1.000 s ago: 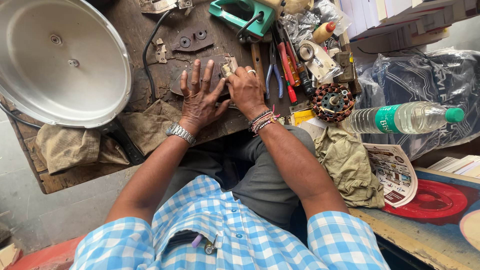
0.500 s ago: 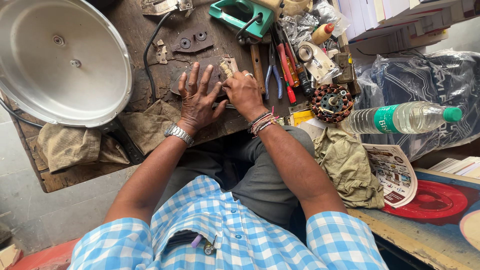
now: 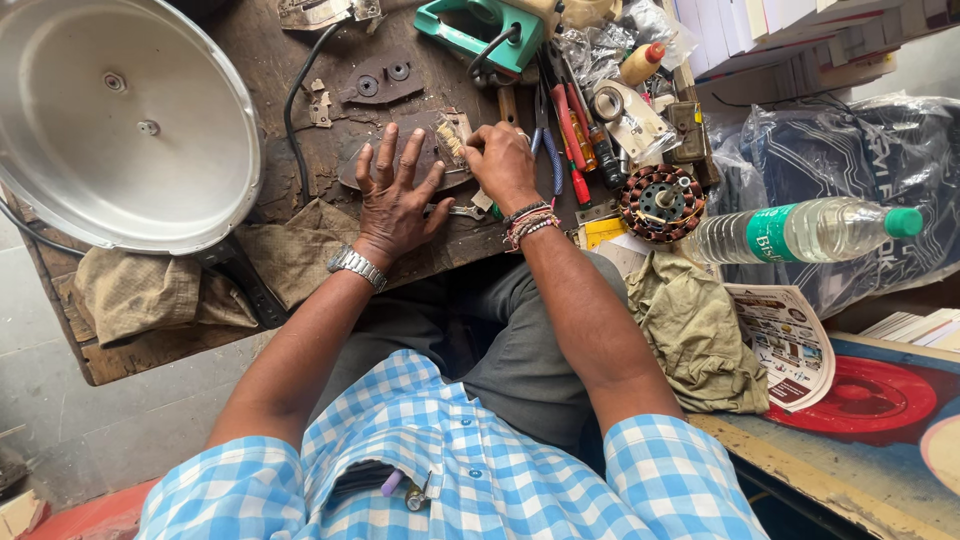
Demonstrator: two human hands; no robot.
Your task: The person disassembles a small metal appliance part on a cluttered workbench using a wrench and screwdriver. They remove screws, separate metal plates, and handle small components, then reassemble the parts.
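Nearest you, your left hand (image 3: 395,195) lies flat with its fingers spread, pressing on a dark flat plate (image 3: 440,150) near the front edge of the worn wooden workbench (image 3: 150,350). Just to its right, your right hand (image 3: 500,160) has its fingers curled together at the plate's right end, where a pale wound coil (image 3: 452,138) sits; whether they pinch it you cannot tell. The plate's long axis runs left to right between both hands. Further right lie red-handled pliers (image 3: 570,130) and a copper-wound motor stator (image 3: 660,200). At the far left corner rests a large metal pan (image 3: 110,120); a green power tool (image 3: 480,30) sits at the back edge.
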